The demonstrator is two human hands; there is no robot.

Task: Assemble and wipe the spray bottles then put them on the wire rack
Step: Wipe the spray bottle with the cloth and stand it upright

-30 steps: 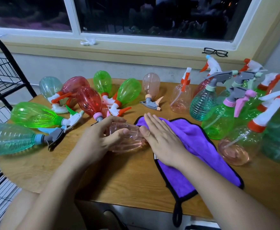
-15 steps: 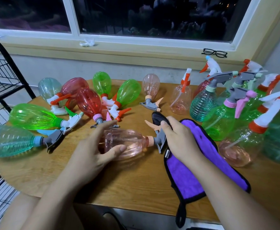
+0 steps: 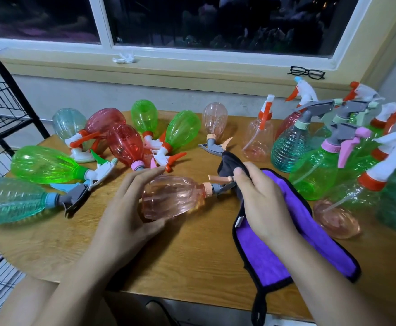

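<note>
A clear pink spray bottle (image 3: 173, 196) lies on its side on the wooden table (image 3: 192, 260), its grey and orange trigger head (image 3: 220, 183) pointing right. My left hand (image 3: 131, 208) holds the bottle's body, fingers over the top and thumb beneath. My right hand (image 3: 260, 201) grips a fold of the purple cloth with black edging (image 3: 274, 255) and presses it against the trigger head. The rest of the cloth trails across the table to the right. The black wire rack (image 3: 2, 118) stands at the far left.
Several green, red, teal and pink spray bottles (image 3: 42, 164) lie on their sides across the table's left and back. Several more (image 3: 314, 170) stand upright at the right. Black glasses (image 3: 307, 72) and a crumpled tissue (image 3: 123, 58) rest on the window sill.
My right hand went from lying flat on the cloth over the bottle to gripping a fold of it at the trigger head. The pink bottle is now uncovered and slightly raised.
</note>
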